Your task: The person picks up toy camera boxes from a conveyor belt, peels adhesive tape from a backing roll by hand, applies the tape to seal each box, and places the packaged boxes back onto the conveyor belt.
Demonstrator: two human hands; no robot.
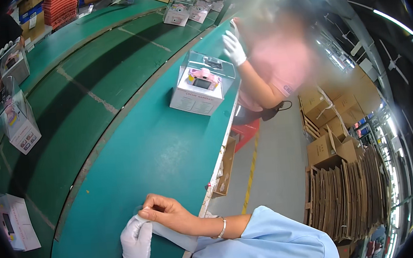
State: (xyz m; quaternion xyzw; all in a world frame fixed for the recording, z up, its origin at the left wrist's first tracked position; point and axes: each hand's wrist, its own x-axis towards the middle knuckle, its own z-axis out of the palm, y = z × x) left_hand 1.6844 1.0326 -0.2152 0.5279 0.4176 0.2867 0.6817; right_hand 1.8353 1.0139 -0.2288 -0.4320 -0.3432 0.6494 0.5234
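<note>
Low in the view, my left hand [137, 245] wears a white glove and is closed, thumb against fingers, on a pale strip [175, 236] like sticker backing paper. The strip runs behind the glove and under my right wrist toward the table edge. My right hand [172, 214] is bare and pinches at the gloved fingertips. A small clear film piece [139, 209], faint and roundish, shows at its thumb and finger. Farther up the green table stands a boxed pink toy camera [197, 93] under a clear plastic cover, apart from both hands.
The green conveyor belt [86, 107] curves along the left, carrying more boxed toys [22, 130] and a box [15, 222] at lower left. Across the table edge stands a co-worker in a pink shirt [279, 63] with a gloved hand raised. Flattened cartons [348, 200] stack at right.
</note>
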